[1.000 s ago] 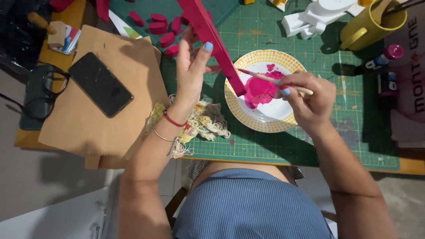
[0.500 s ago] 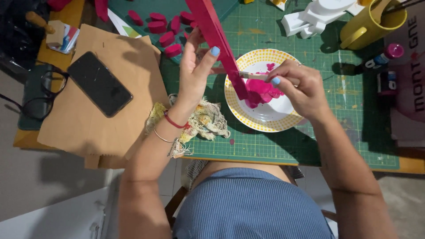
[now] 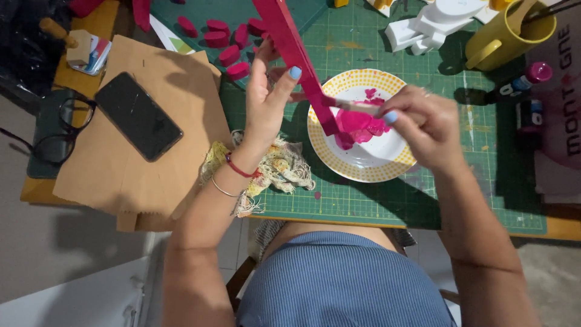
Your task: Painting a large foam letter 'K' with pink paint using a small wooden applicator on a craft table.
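My left hand point(image 3: 267, 97) holds a long magenta-painted strip point(image 3: 295, 54) tilted over the table, its lower end above the plate. My right hand point(image 3: 423, 124) grips a thin paintbrush point(image 3: 354, 106) whose tip touches the strip's lower part. Below them sits a white plate with a yellow dotted rim point(image 3: 387, 172) holding a puddle of magenta paint point(image 3: 360, 124). Both hands hover above the green cutting mat point(image 3: 363, 200).
Several small magenta-painted pieces point(image 3: 227, 42) lie on the mat at the back. A stained rag point(image 3: 281, 169) lies by my left wrist. A black phone point(image 3: 138, 115) rests on brown cardboard point(image 3: 121, 175); glasses point(image 3: 42, 136) at left. A yellow mug point(image 3: 505, 36), paint bottles point(image 3: 520, 82) and white block parts point(image 3: 433, 24) stand at back right.
My right hand has lifted the brush from the paint puddle leftward onto the strip. The left hand has shifted the strip slightly.
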